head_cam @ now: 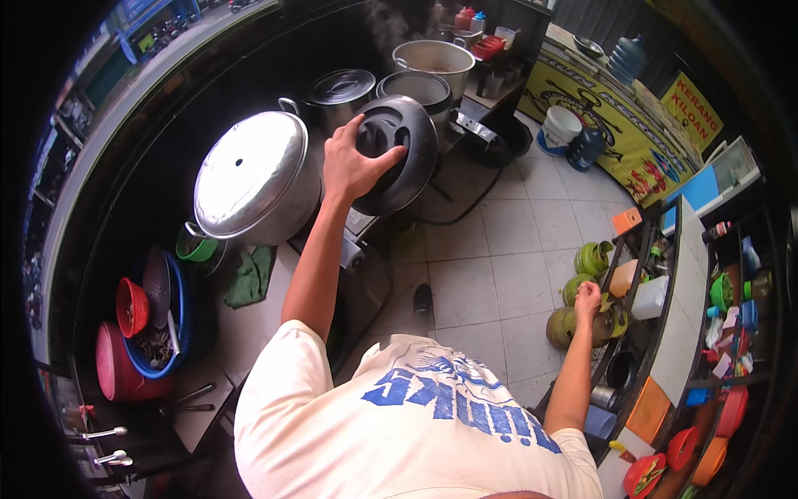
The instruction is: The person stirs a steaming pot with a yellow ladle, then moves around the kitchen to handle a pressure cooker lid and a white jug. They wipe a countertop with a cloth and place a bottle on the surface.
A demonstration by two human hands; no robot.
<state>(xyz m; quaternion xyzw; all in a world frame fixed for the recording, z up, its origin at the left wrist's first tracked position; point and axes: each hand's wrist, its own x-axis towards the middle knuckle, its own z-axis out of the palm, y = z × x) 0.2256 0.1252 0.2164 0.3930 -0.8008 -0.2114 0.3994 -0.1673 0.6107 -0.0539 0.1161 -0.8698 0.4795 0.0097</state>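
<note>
My left hand (pixel 356 163) grips a round black pot lid (pixel 416 181), which is tilted, with the thumb and fingers spread over its recessed middle. Just behind the lid stands a tall metal pot (pixel 414 90) without a cover. Left of that hand is a large aluminium pot, its domed lid (pixel 249 165) on top. My right hand (pixel 587 302) hangs out to the right, in view above green gas cylinders (pixel 563 327). Its fingers are bent; whether they hold something small cannot be seen.
A steaming wide pot (pixel 434 59) and a lidded dark pot (pixel 342 87) stand farther back. A green cloth (pixel 249 277) lies on the left counter near a blue basin (pixel 185 312). Shelving (pixel 682 268) runs along the right. A black hose (pixel 474 209) crosses the tiled floor.
</note>
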